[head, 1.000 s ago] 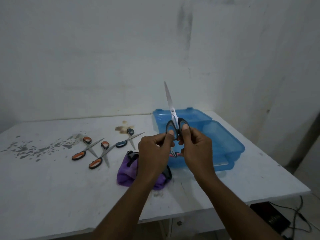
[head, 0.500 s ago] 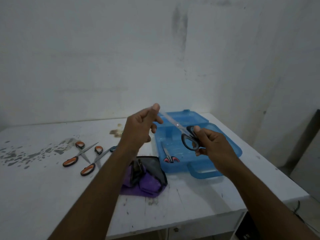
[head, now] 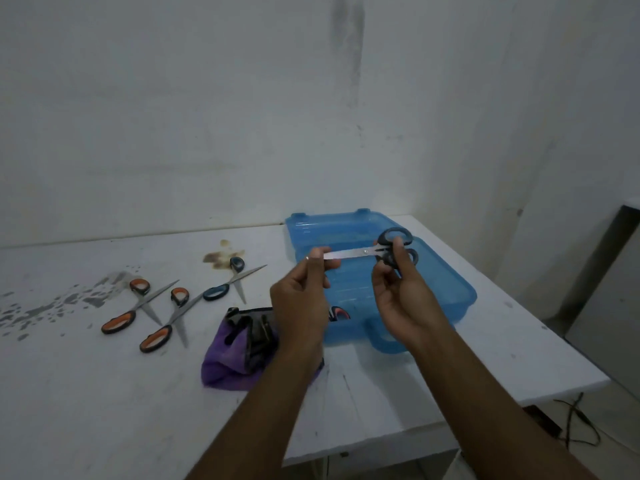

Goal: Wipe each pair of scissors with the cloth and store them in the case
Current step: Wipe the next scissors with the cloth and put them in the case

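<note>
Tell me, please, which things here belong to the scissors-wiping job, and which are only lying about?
Job: black-handled scissors, held by left hand and right hand; purple cloth; blue case; left orange-handled scissors; right orange-handled scissors; blue-handled scissors.
Lying about: black mesh pouch; floor cables; brown stain.

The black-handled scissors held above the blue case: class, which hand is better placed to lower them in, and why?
Right, probably. The right hand grips the black-handled scissors by the handles over the open blue case; the left hand only pinches the blade tip.
</note>
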